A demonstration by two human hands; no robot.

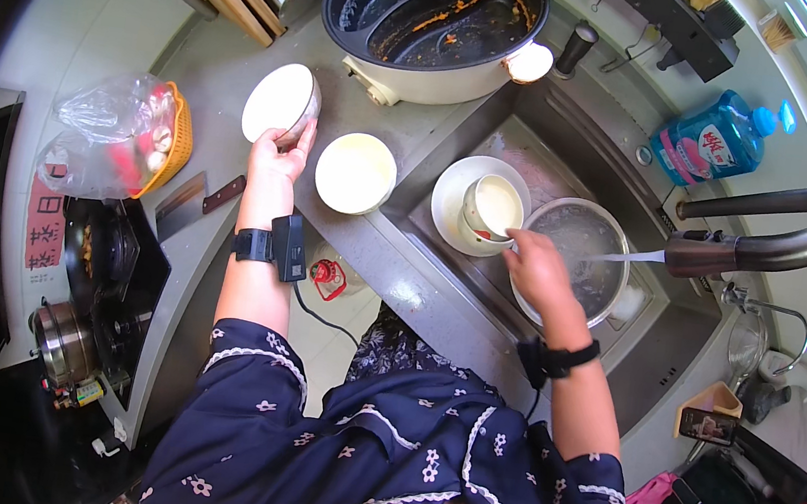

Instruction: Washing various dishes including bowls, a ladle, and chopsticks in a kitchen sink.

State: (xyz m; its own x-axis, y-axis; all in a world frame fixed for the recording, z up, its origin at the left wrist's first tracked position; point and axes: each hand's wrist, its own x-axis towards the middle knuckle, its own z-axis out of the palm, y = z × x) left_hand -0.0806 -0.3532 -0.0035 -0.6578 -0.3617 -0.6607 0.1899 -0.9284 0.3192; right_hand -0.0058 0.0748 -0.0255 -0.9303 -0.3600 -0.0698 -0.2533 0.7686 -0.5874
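My left hand [281,150] grips a white bowl [280,102], tilted above the counter. Just right of it, another pale bowl [356,174] stands on the counter near the sink's edge. In the steel sink, small bowls stacked together, the top one [497,204] cream inside, rest in a larger white bowl [447,204]. My right hand [539,266] is at the rim of the stacked bowls; its fingertips touch or nearly touch them, and whether it grips is unclear. Partly under that hand is a round basin of water [580,232], with water running into it from the faucet [705,253].
A divided electric hot pot [431,85] with food residue stands behind the bowls. A cleaver [223,195] lies on the left counter by an orange basket [176,145] with plastic bags. A blue dish soap bottle [711,142] stands behind the sink.
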